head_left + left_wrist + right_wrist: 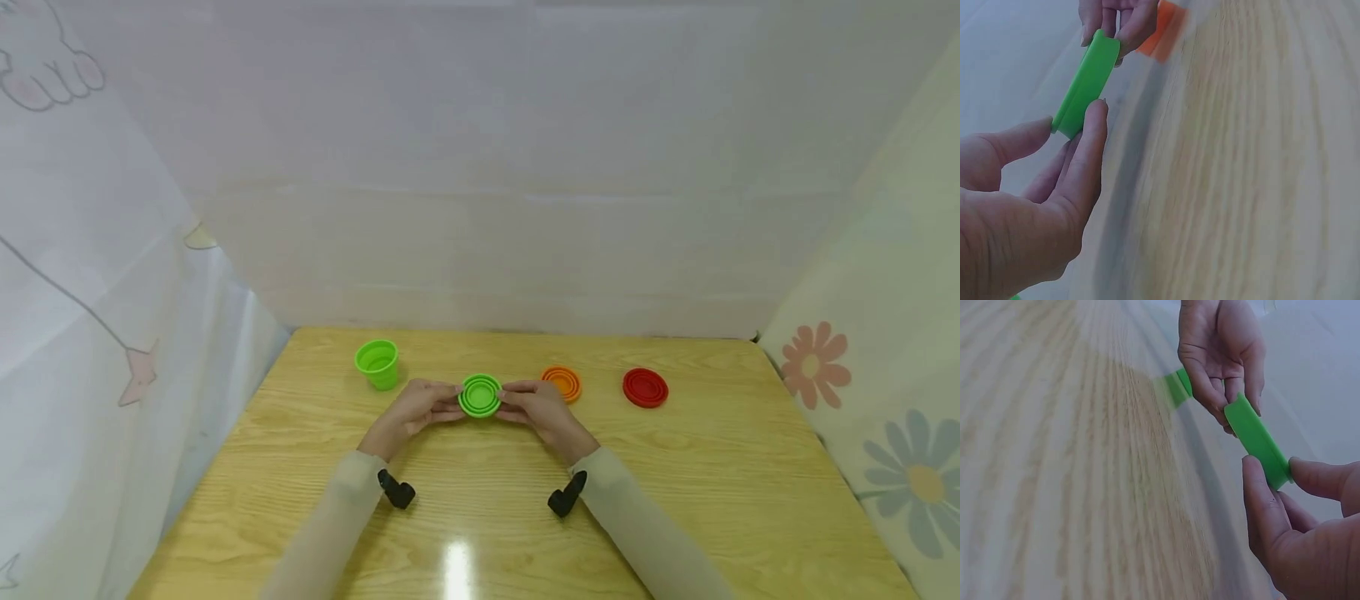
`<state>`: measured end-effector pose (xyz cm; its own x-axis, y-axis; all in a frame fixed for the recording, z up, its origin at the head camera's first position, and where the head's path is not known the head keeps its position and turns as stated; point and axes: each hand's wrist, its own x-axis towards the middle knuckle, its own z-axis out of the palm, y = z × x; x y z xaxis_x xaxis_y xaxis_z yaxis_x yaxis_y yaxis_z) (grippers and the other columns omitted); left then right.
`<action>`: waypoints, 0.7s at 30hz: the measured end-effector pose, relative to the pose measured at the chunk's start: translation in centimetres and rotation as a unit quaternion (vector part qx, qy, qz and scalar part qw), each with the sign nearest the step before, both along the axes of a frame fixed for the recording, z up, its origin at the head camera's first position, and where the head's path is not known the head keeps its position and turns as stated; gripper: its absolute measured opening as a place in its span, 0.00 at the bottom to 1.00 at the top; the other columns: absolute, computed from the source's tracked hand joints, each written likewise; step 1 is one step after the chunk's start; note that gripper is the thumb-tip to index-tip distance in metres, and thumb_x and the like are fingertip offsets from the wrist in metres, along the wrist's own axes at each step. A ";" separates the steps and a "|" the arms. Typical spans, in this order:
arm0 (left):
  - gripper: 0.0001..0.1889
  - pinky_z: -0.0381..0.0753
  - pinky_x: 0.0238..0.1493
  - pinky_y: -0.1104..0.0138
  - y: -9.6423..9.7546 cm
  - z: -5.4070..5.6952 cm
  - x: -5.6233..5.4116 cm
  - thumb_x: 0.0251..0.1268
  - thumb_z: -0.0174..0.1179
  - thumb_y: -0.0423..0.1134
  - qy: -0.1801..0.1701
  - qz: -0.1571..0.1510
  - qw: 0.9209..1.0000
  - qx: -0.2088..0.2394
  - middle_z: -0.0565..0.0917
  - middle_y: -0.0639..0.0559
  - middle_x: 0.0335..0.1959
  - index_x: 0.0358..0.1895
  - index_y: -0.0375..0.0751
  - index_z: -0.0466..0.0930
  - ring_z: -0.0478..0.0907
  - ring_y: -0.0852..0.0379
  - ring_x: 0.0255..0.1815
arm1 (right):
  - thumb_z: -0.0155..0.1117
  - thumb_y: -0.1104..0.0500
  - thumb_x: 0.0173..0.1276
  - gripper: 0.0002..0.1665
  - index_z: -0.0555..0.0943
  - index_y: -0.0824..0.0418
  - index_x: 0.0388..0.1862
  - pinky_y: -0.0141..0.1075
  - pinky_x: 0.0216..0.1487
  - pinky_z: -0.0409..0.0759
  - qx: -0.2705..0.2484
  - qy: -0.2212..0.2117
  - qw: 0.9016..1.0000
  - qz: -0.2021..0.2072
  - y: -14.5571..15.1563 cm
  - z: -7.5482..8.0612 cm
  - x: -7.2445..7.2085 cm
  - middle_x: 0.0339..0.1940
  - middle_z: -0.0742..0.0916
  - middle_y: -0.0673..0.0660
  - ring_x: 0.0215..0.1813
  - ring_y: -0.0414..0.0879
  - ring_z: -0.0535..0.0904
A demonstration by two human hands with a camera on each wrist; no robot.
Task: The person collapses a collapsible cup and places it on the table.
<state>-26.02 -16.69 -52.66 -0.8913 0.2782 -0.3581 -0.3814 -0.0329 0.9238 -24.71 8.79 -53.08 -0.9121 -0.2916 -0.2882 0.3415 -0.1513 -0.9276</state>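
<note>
A collapsed green folding cup is held up between both hands, its concentric rings facing the head camera. My left hand pinches its left edge, thumb on the rim and fingers underneath. On the opposite edge, my right hand pinches it the same way. Both wrist views show the green cup flat and tilted, apart from the table. An expanded green cup stands beyond my left hand. Just behind my right hand lies a collapsed orange cup, partly covered by that hand.
A collapsed red cup lies farther right on the wooden table. White cloth hangs along the table's back edge, with patterned cloth at both sides. Black camera mounts sit on both wrists.
</note>
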 end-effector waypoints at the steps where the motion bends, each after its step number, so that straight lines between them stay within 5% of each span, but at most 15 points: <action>1: 0.19 0.92 0.57 0.56 -0.1 0.1 -0.2 0.77 0.62 0.34 -0.002 0.001 1.000 -0.004 0.93 0.43 0.42 0.61 0.23 0.81 0.92 0.51 0.42 | 0.66 0.66 0.76 0.22 0.79 0.72 0.66 0.53 0.67 0.86 0.002 -0.001 1.000 -0.002 -0.2 0.0 -0.2 0.60 0.85 0.71 0.50 0.51 0.91; 11: 0.20 0.91 0.58 0.58 -1.4 0.5 -2.2 0.80 0.59 0.35 0.012 0.005 0.999 -0.049 0.91 0.44 0.44 0.64 0.22 0.78 0.90 0.53 0.43 | 0.67 0.66 0.75 0.22 0.80 0.73 0.64 0.48 0.62 0.89 0.018 0.008 1.000 -0.020 -2.3 -0.1 -2.5 0.58 0.86 0.70 0.50 0.52 0.91; 21: 0.22 0.92 0.57 0.60 -1.2 0.7 -2.3 0.78 0.62 0.36 0.011 0.025 0.995 -0.093 0.89 0.39 0.46 0.65 0.21 0.77 0.90 0.52 0.44 | 0.67 0.66 0.75 0.17 0.84 0.72 0.59 0.44 0.56 0.92 0.076 0.007 0.997 -0.033 -3.3 -0.5 -4.0 0.56 0.87 0.69 0.46 0.49 0.91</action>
